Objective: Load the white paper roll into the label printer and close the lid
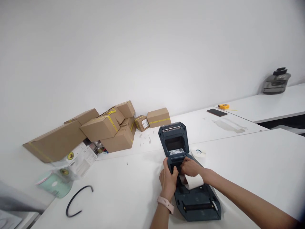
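Note:
A dark label printer lies on the white table with its lid raised. My left hand grips the printer's left side, thumb over the inner edge and fingers outside. My right hand reaches into the opened body near the hinge. Its fingers are curled, and the tips are partly hidden, so what they hold is not visible. A curled strip of white label paper hangs below my right hand, over the printer's front half. Behind my right wrist, a white label roll rests on the table beside the printer.
Cardboard boxes are stacked along the wall at left. Nearer are a mint-green tub, a plastic package and a black curved band. Toward the right lie a phone, a yellow tape measure and a dark translucent jug.

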The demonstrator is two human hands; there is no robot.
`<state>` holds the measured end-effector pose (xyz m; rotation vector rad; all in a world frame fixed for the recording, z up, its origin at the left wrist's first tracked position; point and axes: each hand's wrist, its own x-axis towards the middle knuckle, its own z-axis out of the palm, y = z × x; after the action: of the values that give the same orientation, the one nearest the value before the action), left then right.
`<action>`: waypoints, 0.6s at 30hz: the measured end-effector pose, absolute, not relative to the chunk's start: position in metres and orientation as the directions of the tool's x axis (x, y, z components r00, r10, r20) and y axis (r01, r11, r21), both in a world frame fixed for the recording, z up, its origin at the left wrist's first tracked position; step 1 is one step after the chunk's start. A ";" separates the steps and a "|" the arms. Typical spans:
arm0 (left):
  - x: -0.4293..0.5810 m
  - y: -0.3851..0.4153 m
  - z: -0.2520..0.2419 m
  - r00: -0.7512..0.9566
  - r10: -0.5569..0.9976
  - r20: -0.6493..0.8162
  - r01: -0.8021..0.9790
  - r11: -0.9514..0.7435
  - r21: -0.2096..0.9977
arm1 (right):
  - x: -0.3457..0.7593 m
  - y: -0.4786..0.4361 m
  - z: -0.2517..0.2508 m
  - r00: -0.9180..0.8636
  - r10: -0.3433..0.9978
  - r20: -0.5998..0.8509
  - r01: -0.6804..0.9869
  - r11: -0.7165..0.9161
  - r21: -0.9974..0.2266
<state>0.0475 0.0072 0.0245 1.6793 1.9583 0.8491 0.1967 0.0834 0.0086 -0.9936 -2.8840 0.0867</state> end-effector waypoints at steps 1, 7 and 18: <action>0.048 0.007 0.025 -0.185 0.981 0.056 0.732 0.100 0.673 | 0.197 0.084 0.006 -0.787 0.612 0.081 0.606 0.791 -0.087; 0.048 0.006 0.028 -0.162 0.987 0.019 0.780 0.116 0.615 | 0.202 0.083 -0.001 -0.775 0.602 0.190 0.580 0.798 -0.164; 0.046 0.000 0.029 -0.083 0.995 0.060 0.779 0.027 0.626 | 0.213 0.082 -0.009 -0.720 0.626 0.298 0.458 0.752 -0.473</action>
<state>0.0462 -0.0002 0.0288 1.8009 1.9162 0.7357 0.2132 0.0821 -0.0086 -0.8233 -2.5053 0.5139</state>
